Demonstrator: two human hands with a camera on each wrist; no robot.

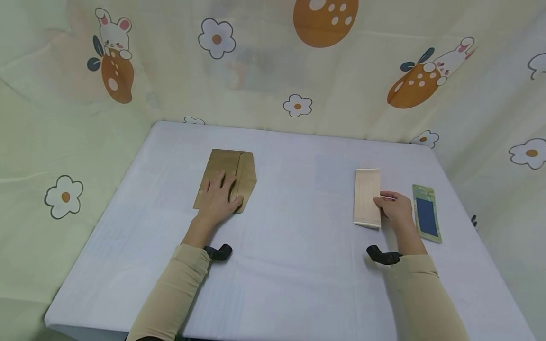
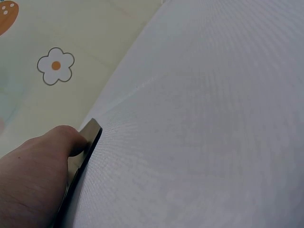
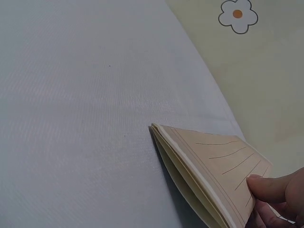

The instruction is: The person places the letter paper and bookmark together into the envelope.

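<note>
A brown kraft paper envelope point(image 1: 222, 158) lies on the left half of the table, its pointed flap side to the right. My left hand point(image 1: 219, 199) rests on it with fingers spread; in the left wrist view the thumb lies on the envelope's edge point(image 2: 91, 130). On the right, my right hand point(image 1: 396, 208) pinches the right edge of a folded sheet of lined paper point(image 1: 367, 196) between thumb and fingers. In the right wrist view the folded paper point(image 3: 213, 152) is tilted up off the table, its layers slightly parted.
A green packet with a dark blue panel point(image 1: 426, 215) lies just right of my right hand. The table point(image 1: 294, 265) has a white cloth over it. Behind and beside it hangs a pale yellow curtain point(image 1: 256, 85) with flowers and rabbits.
</note>
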